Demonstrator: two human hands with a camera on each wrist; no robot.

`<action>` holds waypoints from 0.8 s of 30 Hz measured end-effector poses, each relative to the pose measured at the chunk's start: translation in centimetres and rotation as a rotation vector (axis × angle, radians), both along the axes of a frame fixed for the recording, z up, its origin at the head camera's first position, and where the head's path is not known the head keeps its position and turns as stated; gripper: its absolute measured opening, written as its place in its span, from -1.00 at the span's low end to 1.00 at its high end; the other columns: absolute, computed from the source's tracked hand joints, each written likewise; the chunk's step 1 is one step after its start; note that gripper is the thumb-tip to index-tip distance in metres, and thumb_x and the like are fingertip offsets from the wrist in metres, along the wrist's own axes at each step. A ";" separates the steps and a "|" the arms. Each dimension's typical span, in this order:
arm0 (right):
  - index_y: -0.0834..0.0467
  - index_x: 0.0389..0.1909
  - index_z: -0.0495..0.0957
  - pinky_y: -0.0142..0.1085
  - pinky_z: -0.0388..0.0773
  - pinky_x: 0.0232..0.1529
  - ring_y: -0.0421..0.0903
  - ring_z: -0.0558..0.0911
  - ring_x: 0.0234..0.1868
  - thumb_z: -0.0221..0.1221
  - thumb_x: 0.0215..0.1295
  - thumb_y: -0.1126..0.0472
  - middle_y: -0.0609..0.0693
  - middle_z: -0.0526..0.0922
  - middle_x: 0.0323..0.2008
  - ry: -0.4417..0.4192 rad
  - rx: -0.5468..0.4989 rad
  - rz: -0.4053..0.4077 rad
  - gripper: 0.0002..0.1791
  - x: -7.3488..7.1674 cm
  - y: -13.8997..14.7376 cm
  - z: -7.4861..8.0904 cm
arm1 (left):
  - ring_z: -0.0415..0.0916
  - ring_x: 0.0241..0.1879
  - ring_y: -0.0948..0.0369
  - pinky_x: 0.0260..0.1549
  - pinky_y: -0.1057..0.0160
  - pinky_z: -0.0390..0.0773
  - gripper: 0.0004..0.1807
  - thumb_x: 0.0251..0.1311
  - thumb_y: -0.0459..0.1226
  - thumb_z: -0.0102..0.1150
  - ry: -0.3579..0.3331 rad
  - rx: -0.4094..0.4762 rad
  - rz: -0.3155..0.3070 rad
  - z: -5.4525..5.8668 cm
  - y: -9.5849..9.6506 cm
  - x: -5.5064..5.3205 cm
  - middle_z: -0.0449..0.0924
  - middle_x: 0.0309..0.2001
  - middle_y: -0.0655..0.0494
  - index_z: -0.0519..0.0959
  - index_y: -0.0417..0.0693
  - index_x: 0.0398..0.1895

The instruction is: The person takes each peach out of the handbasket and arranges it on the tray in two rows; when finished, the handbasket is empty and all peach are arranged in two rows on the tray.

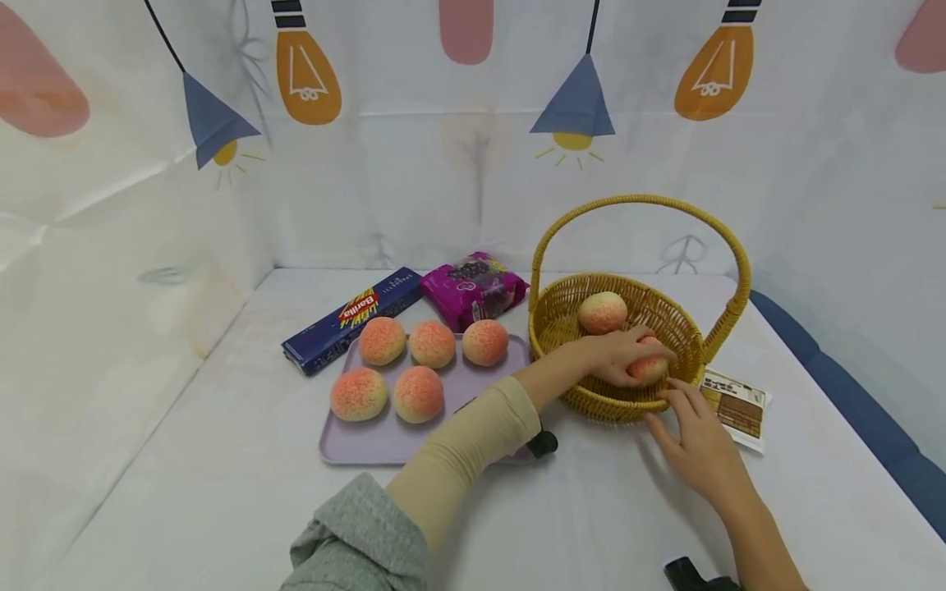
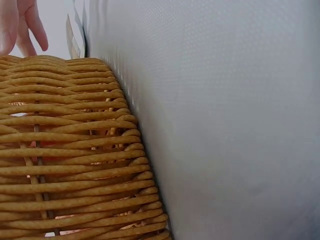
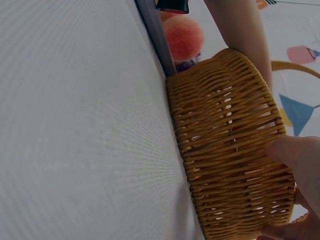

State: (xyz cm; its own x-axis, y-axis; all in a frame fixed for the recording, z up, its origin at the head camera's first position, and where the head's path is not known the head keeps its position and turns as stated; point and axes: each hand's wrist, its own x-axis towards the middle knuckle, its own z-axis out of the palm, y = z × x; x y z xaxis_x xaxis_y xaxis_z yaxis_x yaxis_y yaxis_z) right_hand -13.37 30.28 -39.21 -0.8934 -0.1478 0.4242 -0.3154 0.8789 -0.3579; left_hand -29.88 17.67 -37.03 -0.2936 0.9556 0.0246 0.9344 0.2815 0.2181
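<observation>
My left hand reaches into a yellow wicker basket and grips a pink-and-cream peach inside it, near the right side. Another peach lies farther back in the basket. At the basket's front right rim, my right hand grips the edge; in the right wrist view its thumb presses the outer wall. The left wrist view is mostly filled by the woven wall, which hides the left hand's fingers.
Left of the basket, a lilac tray bears several peaches. Behind it lie a blue Barilla box and a purple snack bag. A white-and-brown packet lies right of the basket, whose tall handle arches overhead.
</observation>
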 end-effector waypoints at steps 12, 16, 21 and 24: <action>0.32 -0.04 0.37 0.20 0.26 -0.05 0.31 0.30 0.11 0.07 0.29 0.09 0.28 0.26 0.16 -0.070 0.008 -0.058 -0.61 0.2 -0.1 0.0 | 0.43 -0.40 0.26 -0.34 0.41 0.40 -0.43 0.26 -0.12 -0.10 0.288 0.125 -0.031 0.6 -1.1 0.8 0.09 0.30 -0.13 0.18 0.04 0.34; 0.33 -0.03 0.36 0.22 0.25 -0.05 0.33 0.28 0.11 0.05 0.31 0.07 0.29 0.24 0.17 -0.097 0.002 -0.071 -0.59 0.4 -0.1 0.1 | 0.48 -0.26 0.22 -0.29 0.34 0.42 -0.44 0.25 -0.11 -0.14 0.383 0.123 0.013 1.3 -1.4 1.9 0.11 0.30 -0.14 0.18 0.05 0.34; 0.33 -0.03 0.36 0.23 0.24 -0.04 0.34 0.26 0.13 0.04 0.31 0.07 0.31 0.23 0.18 -0.094 0.008 -0.059 -0.59 0.3 -0.2 0.1 | 0.35 0.09 0.19 -0.05 0.24 0.38 -0.40 0.20 -0.14 -0.04 0.357 0.126 0.059 3.4 -2.5 2.9 0.07 0.34 -0.07 0.17 -0.03 0.32; 0.33 -0.03 0.36 0.23 0.23 -0.04 0.34 0.24 0.15 0.03 0.32 0.07 0.31 0.23 0.19 -0.089 0.008 -0.052 -0.59 0.1 -0.2 0.2 | 0.27 0.17 0.21 0.02 0.23 0.33 -0.37 0.18 -0.14 0.01 0.345 0.102 0.075 5.1 -3.7 3.4 0.05 0.35 -0.01 0.15 -0.03 0.33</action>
